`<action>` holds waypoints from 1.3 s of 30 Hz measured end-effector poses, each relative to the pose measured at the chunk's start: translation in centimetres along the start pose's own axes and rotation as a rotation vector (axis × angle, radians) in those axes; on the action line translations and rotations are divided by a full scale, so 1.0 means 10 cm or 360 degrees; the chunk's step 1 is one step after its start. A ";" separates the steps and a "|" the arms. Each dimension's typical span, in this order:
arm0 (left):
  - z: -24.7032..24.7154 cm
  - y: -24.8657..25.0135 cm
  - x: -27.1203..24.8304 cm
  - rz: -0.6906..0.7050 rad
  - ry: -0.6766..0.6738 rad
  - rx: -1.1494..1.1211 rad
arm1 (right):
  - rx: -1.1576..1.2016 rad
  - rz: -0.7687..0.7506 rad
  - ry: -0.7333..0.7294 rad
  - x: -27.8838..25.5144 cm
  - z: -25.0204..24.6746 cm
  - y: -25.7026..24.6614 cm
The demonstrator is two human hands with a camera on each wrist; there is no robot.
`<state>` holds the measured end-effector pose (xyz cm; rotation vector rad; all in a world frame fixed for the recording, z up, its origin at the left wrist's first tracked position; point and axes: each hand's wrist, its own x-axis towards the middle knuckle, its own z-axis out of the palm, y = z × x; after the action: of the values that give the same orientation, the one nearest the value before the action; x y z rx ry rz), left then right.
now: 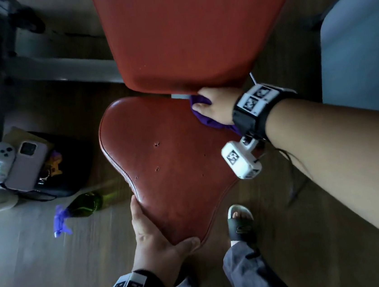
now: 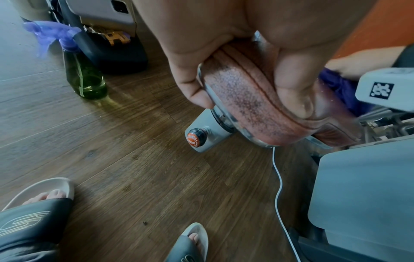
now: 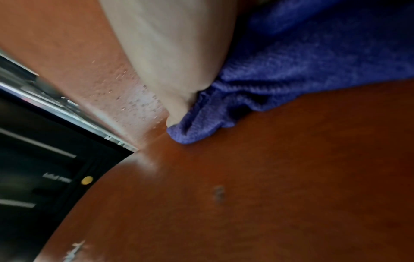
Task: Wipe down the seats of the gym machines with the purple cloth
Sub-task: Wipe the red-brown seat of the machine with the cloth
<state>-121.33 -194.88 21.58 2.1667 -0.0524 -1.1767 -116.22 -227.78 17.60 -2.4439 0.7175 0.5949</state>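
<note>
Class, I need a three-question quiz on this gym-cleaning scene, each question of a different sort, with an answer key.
1. True or false: the left hand holds the purple cloth.
2. Where does the green spray bottle stand? A) on the seat B) on the wooden floor C) in the right hand
3. Fill the gap: the right hand presses the cloth on the seat close to the ____ pad.

Key
1. False: the left hand grips the seat's front edge, while the right hand holds the cloth.
2. B
3. back: the cloth sits at the seat's rear edge, by the gap below that pad.
</note>
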 end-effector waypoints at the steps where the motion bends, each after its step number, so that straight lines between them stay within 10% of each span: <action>1: 0.00 -0.01 0.00 -0.0010 0.0002 0.0017 | -0.0001 -0.0052 0.0010 0.05 0.01 -0.10; 8: 0.00 0.05 -0.02 -0.0043 0.0035 0.0118 | 0.0130 -0.0122 0.0070 -0.05 0.01 0.01; 21: 0.01 0.09 -0.03 -0.0034 0.0057 0.0113 | 0.0731 0.0607 0.0766 -1.39 0.71 0.13; 39: 0.07 0.06 -0.04 0.0095 0.0161 0.0122 | 0.1359 0.0836 0.0696 -1.33 0.69 0.41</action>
<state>-121.94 -195.60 21.94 2.2728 -0.1191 -1.0457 -130.51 -221.88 17.96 -1.5738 1.4526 -0.1042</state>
